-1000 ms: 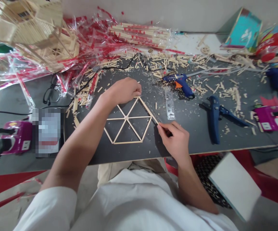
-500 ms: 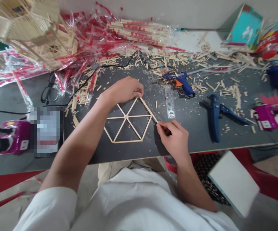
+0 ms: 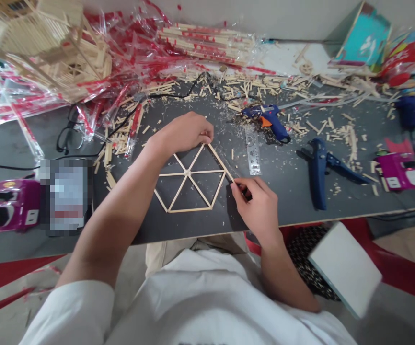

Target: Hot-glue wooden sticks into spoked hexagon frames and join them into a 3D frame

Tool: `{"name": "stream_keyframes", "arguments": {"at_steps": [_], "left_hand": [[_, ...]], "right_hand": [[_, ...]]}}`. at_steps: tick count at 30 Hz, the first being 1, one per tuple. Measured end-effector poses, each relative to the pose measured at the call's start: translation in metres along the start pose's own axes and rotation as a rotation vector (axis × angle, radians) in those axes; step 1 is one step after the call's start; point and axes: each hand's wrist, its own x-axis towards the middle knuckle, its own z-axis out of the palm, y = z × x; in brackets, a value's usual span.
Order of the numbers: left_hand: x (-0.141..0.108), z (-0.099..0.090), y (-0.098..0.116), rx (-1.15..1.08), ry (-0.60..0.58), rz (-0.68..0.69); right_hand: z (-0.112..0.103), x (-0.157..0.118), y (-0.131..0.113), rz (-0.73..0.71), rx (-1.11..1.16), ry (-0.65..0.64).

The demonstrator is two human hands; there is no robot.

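A flat wheel-like frame of thin wooden sticks [image 3: 201,189] lies on the dark table, with spokes meeting at its middle. My left hand [image 3: 189,130] reaches over its top edge, fingers pinched at the upper right corner; its forearm covers the frame's upper left part. My right hand [image 3: 256,199] is closed on the lower end of a thin stick [image 3: 229,175], which runs along the frame's upper right side up to my left fingertips. The fingers hide both ends of this stick.
Right of the frame lie a clear ruler [image 3: 253,152], a blue glue gun [image 3: 272,120] and a blue cutter [image 3: 318,175]. Stick scraps [image 3: 258,86] and red wrappers [image 3: 128,52] spread behind. Purple power blocks [image 3: 401,171], glasses [image 3: 70,139] and a large stick model [image 3: 49,43] flank them.
The view has shifted slightly. My right hand's fingertips sit a little closer to the frame along the stick, while my left hand holds nearly the same pose at the corner.
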Motion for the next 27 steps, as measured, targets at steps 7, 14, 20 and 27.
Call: {"name": "stream_keyframes", "arguments": {"at_steps": [7, 14, 20, 27], "left_hand": [[0.001, 0.003, -0.002, 0.001, 0.013, -0.004], [0.002, 0.004, -0.003, 0.003, 0.032, 0.005], [0.003, 0.006, -0.004, -0.003, 0.031, -0.004], [0.002, 0.006, -0.002, -0.019, 0.015, -0.024]], "right_hand": [[0.011, 0.011, -0.013, 0.066, -0.026, 0.001], [0.020, 0.024, -0.027, 0.141, -0.115, -0.041], [0.026, 0.029, -0.031, 0.156, -0.195, -0.033], [0.031, 0.031, -0.034, 0.183, -0.181, -0.015]]}}
